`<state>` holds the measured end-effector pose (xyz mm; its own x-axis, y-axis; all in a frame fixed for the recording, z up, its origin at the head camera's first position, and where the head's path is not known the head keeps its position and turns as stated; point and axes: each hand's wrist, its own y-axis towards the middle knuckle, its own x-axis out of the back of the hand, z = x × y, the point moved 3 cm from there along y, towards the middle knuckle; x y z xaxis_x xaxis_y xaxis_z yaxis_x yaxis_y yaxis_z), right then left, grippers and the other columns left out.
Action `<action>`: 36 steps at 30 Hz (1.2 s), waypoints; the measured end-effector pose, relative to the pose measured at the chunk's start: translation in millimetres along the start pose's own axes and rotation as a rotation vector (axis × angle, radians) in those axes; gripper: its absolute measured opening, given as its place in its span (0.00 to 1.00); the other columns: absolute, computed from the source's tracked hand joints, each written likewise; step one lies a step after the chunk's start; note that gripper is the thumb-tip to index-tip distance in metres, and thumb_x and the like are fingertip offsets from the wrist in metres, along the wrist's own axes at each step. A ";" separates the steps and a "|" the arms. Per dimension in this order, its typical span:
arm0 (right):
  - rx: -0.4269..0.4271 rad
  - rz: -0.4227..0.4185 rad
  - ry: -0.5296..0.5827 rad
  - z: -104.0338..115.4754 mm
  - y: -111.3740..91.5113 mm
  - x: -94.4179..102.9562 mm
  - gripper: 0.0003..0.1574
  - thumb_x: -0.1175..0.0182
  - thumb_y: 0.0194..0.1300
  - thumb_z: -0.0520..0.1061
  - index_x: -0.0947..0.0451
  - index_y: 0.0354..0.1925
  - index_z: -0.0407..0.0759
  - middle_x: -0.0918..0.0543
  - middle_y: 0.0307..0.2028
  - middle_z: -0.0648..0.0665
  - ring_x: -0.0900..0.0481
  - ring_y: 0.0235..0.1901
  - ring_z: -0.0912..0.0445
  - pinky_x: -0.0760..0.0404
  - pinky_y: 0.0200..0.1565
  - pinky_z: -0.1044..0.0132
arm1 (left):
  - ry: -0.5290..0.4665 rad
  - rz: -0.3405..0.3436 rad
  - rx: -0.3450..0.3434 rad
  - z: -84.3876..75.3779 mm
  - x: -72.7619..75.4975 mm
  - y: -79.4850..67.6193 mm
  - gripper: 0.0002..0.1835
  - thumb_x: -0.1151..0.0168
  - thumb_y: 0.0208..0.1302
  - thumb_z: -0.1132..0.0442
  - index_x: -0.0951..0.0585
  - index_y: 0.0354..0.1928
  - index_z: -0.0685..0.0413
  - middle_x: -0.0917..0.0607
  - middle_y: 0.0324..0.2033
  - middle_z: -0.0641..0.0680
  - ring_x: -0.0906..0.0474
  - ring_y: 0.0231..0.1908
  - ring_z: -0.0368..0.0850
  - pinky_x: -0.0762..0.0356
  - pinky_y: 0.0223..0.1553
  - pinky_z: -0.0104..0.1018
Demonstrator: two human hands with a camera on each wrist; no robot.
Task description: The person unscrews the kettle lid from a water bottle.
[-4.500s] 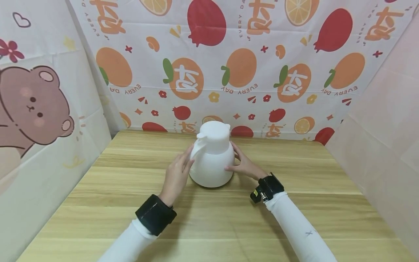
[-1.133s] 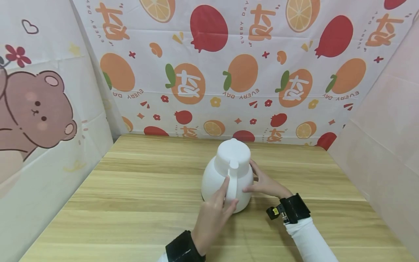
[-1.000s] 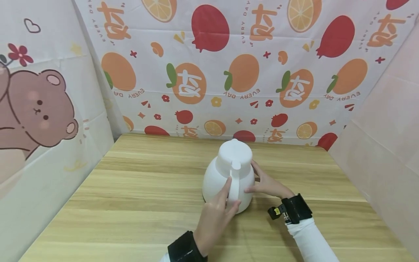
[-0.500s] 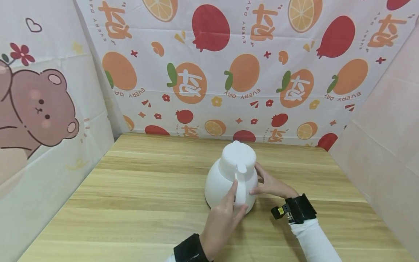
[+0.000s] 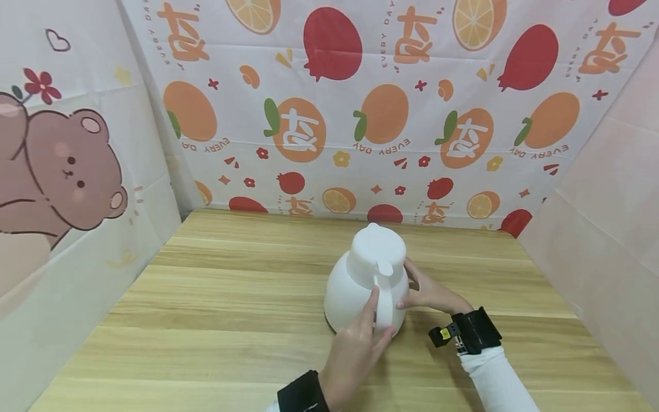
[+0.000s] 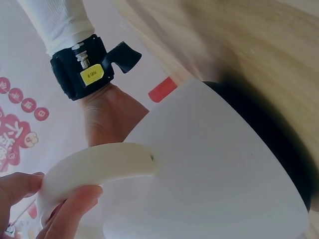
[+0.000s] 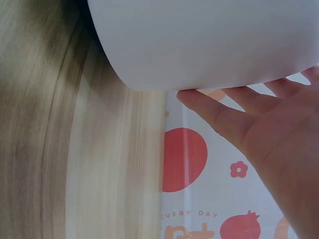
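A white thermos jug [image 5: 344, 297] with a lid [image 5: 378, 247] stands on the wooden table, its handle [image 5: 384, 303] facing the front. My left hand [image 5: 352, 349] pinches that handle between thumb and fingers, as the left wrist view shows from close by on the handle [image 6: 99, 162]. My right hand [image 5: 435, 294] rests against the jug's right side with its fingers spread. In the right wrist view, straight fingertips [image 7: 189, 95] touch the smooth white wall of the jug [image 7: 209, 45]. The jug's dark base [image 6: 264, 124] shows just over the table in the left wrist view.
The wooden table [image 5: 221, 309] ends at a fruit-print cloth [image 5: 329, 131] behind the jug. A bear-print cloth [image 5: 98, 171] hangs at the left and a pale cloth [image 5: 607, 229] at the right. Black straps [image 5: 476, 331] with cameras sit on the wrists.
Since the earliest frame the jug has come nearer and to the right, turning so its handle points front instead of left. Both hands moved with it; lately it has shifted slightly further right.
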<state>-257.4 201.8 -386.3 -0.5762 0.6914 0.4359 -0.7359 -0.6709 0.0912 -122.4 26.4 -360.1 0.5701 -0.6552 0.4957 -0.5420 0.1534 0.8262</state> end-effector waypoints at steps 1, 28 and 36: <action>0.002 0.002 -0.003 -0.2 -0.8 0.3 0.66 0.32 0.51 0.45 0.65 0.75 0.55 0.54 0.74 0.32 0.51 0.69 0.30 0.43 0.59 0.23 | -0.002 0.002 -0.001 -0.9 -0.5 -0.4 0.38 0.25 0.41 0.60 0.28 0.55 0.72 0.11 0.27 0.58 0.17 0.23 0.39 0.19 0.22 0.29; 0.113 -0.369 -0.539 120.1 4.4 -17.5 0.45 0.41 0.62 0.49 0.48 0.72 0.44 0.46 0.74 0.32 0.47 0.71 0.36 0.39 0.61 0.28 | -0.895 0.390 0.705 21.6 -7.7 22.4 0.19 0.51 0.70 0.51 0.39 0.43 0.62 0.15 0.41 0.70 0.13 0.33 0.53 0.21 0.47 0.43; 0.047 -0.418 -0.747 135.4 20.3 -32.1 0.35 0.39 0.59 0.51 0.30 0.63 0.42 0.32 0.67 0.29 0.38 0.67 0.34 0.38 0.63 0.31 | -0.980 0.517 0.681 20.3 -25.3 23.3 0.29 0.67 0.75 0.48 0.27 0.43 0.70 0.16 0.31 0.78 0.16 0.28 0.58 0.18 0.34 0.35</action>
<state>-205.7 129.6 -277.2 0.1363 0.5373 0.8323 -0.8109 -0.4222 0.4053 -162.1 31.5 -358.9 -0.3265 -0.9423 0.0744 -0.9297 0.3343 0.1544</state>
